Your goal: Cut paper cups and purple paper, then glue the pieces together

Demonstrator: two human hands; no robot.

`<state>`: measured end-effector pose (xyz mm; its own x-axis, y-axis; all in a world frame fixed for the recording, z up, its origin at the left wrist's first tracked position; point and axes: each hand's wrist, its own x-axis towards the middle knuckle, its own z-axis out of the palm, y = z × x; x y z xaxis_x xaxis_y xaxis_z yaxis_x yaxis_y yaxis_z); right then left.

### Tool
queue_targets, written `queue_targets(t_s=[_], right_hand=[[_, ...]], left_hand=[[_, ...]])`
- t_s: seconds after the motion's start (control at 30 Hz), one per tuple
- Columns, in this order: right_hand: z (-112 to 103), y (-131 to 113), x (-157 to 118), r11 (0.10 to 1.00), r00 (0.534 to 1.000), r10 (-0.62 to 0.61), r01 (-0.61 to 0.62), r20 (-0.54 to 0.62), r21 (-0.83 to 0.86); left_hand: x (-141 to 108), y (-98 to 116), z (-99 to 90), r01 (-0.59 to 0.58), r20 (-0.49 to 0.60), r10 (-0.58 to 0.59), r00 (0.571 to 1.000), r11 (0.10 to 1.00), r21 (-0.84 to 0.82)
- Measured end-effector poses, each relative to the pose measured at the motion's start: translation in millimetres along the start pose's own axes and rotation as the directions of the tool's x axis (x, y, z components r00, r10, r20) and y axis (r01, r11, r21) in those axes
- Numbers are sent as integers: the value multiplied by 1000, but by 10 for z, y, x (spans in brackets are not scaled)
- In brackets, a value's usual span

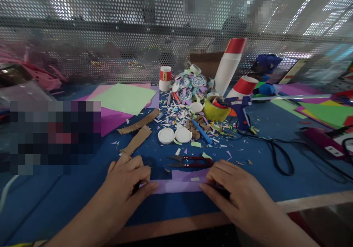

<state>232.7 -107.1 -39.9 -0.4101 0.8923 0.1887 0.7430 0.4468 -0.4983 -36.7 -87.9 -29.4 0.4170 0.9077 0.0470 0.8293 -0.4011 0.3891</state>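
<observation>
Firmly, left hand [131, 177] and right hand [234, 182] pinch purple strip [178, 187]; yellow container [215, 112] partly filled.

Lilac paper strip [178, 187], one. Long, narrow, plain and pale, with a nearly straight near edge. It runs left to right on my side of the red-handled snips [193, 162], roughly in line with them. My left hand [132, 177] pinches one end, my right hand [222, 182] the other; the middle shows between my thumbs. Lilac flap [186, 175], one. Shorter, with an uneven far edge, between strip and snips; I cannot tell whether it joins the strip.
</observation>
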Motion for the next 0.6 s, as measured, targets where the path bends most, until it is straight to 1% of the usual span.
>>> queue_targets(t_s=[0.13, 0.2, 0.27, 0.3, 0.4, 0.43, 0.5, 0.6], right_hand=[[29, -66, 52, 998, 999, -36, 35, 19, 47], [36, -80, 68, 996, 998, -54, 52, 26, 66], [42, -78, 69, 994, 997, -68, 65, 26, 85], [44, -75, 65, 993, 997, -74, 71, 23, 98], [42, -66, 45, 989, 997, -75, 73, 13, 128], [36, -67, 39, 989, 997, -71, 69, 11, 130], [21, -73, 31, 989, 997, -71, 69, 10, 134], [-2, -83, 26, 986, 997, -81, 79, 3, 149]], left_hand=[[-3, 12, -8, -16, -17, 17, 1000, 998, 64], [-1, 37, -14, -61, -38, 65, 997, 993, 98], [7, 102, -20, -124, -36, 128, 991, 987, 105], [16, 149, -21, -152, -23, 155, 988, 984, 98], [65, 313, -3, -269, 104, 262, 959, 961, 57], [87, 364, 9, -292, 124, 286, 950, 956, 37], [132, 445, 31, -269, 154, 267, 951, 963, -9], [183, 524, 40, -152, 195, 160, 968, 987, -56]])
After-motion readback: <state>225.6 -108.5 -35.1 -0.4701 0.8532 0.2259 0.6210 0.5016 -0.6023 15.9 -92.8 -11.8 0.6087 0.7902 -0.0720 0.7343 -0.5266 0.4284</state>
